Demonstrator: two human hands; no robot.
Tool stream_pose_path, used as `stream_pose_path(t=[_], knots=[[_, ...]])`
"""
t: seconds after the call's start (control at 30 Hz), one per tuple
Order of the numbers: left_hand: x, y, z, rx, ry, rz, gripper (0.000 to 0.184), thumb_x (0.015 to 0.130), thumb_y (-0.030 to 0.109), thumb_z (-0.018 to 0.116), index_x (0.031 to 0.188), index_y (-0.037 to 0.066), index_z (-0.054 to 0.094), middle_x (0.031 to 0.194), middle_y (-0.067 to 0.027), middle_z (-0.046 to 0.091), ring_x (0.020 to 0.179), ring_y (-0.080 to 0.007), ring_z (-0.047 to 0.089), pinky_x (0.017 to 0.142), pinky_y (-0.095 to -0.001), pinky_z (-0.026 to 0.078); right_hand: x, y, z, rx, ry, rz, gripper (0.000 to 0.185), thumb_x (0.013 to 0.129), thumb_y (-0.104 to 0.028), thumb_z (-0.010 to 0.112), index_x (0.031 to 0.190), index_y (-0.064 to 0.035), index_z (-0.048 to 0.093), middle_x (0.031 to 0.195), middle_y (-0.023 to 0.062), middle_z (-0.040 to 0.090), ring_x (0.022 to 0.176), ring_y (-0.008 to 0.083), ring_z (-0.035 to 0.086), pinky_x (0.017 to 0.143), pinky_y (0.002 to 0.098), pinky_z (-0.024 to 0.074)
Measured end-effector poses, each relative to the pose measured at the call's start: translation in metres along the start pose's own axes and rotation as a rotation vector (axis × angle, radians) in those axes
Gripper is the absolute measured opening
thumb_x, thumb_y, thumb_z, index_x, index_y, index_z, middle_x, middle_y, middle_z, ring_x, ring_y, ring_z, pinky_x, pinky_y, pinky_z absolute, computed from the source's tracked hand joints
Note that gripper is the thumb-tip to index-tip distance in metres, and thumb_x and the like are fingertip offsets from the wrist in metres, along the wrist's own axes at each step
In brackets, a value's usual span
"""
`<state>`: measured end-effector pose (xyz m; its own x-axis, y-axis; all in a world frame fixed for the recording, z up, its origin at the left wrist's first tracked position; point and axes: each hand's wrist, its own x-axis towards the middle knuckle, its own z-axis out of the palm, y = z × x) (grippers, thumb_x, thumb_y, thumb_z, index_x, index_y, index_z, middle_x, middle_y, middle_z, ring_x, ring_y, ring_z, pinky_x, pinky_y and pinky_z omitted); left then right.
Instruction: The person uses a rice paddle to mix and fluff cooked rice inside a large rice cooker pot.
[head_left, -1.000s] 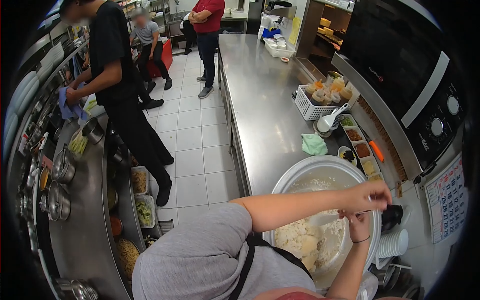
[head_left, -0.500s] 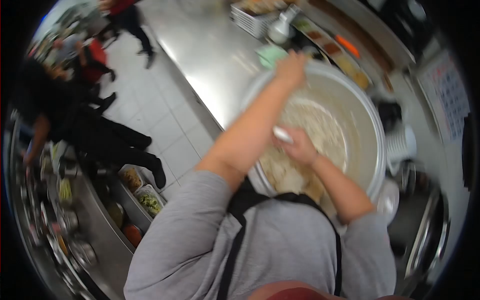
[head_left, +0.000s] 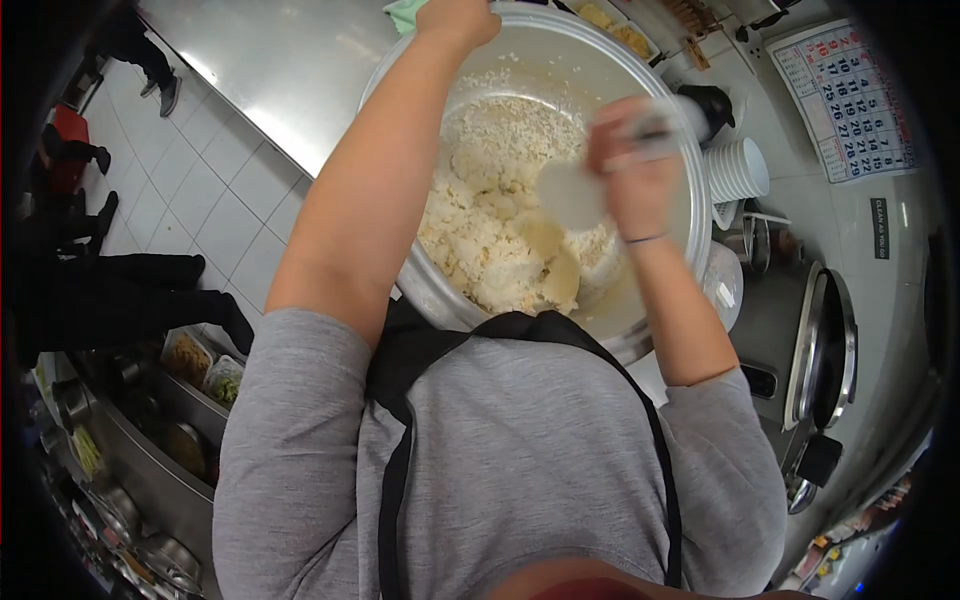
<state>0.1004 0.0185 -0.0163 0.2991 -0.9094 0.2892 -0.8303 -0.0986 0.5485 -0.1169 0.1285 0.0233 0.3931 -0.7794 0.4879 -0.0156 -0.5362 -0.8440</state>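
A wide metal pot (head_left: pixel 665 310) holds white, clumpy rice (head_left: pixel 490 245), with loose grains scattered on its inner wall. My left hand (head_left: pixel 457 22) is closed on the pot's far rim, its fingertips partly cut off by the frame edge. My right hand (head_left: pixel 637 175), smeared by motion, is above the pot's right side. In it is a white rice paddle (head_left: pixel 572 196), its flat blade over the rice and its handle end blurred toward the right rim. A beige patch (head_left: pixel 562 275) lies in the rice near me; I cannot tell what it is.
A steel counter (head_left: pixel 255 60) extends left of the pot, with a green cloth (head_left: pixel 405 14) by the rim. White stacked cups (head_left: pixel 737 170) and a round lid (head_left: pixel 835 345) are at the right. People in dark trousers (head_left: pixel 120 290) stand on the tiled floor at left.
My right hand has lifted the paddle from low in the pot toward its right side. My left hand remains on the far rim. The view has shifted, showing more of the right wall.
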Motion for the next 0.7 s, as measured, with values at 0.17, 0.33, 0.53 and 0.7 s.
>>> stream_pose_path(t=[0.17,0.33,0.53,0.7], knots=[[-0.003,-0.001,-0.001,-0.014,-0.018,-0.004,0.029,0.074,0.017,0.055,0.101,0.008,0.057,0.091,-0.0174,0.063,0.087,-0.0327,0.060,0.075,-0.0420,0.047,-0.033,0.054,0.032,-0.023,-0.172,0.214,0.026,0.086,-0.025,0.058,0.095,-0.0005,0.055,0.075,0.0038,0.058,0.064,0.0078,0.052,0.055,0.0234,0.0430],[0.004,-0.012,-0.002,-0.081,-0.053,-0.048,0.029,0.074,0.018,0.054,0.102,0.008,0.057,0.094,-0.0185,0.062,0.089,-0.0331,0.060,0.076,-0.0415,0.047,0.006,0.073,0.030,-0.170,0.020,0.537,0.024,0.088,-0.026,0.053,0.078,-0.0044,0.052,0.055,-0.0019,0.043,0.043,0.0056,0.037,0.037,0.0216,0.0290],[0.008,-0.010,0.002,0.024,-0.090,-0.004,0.027,0.076,0.017,0.051,0.097,0.001,0.055,0.094,-0.0217,0.061,0.089,-0.0340,0.060,0.076,-0.0417,0.047,0.011,-0.004,0.057,0.337,-0.104,0.173,0.011,0.087,-0.014,0.053,0.088,-0.0030,0.054,0.060,0.0001,0.049,0.050,0.0053,0.043,0.043,0.0212,0.0345],[0.012,-0.019,0.008,-0.016,-0.062,0.033,0.026,0.076,0.015,0.050,0.098,0.002,0.055,0.092,-0.0217,0.062,0.089,-0.0338,0.060,0.076,-0.0417,0.047,-0.037,0.035,0.093,0.165,-0.224,0.136,0.011,0.087,-0.016,0.053,0.089,-0.0047,0.052,0.060,0.0006,0.049,0.053,0.0061,0.047,0.047,0.0212,0.0390]])
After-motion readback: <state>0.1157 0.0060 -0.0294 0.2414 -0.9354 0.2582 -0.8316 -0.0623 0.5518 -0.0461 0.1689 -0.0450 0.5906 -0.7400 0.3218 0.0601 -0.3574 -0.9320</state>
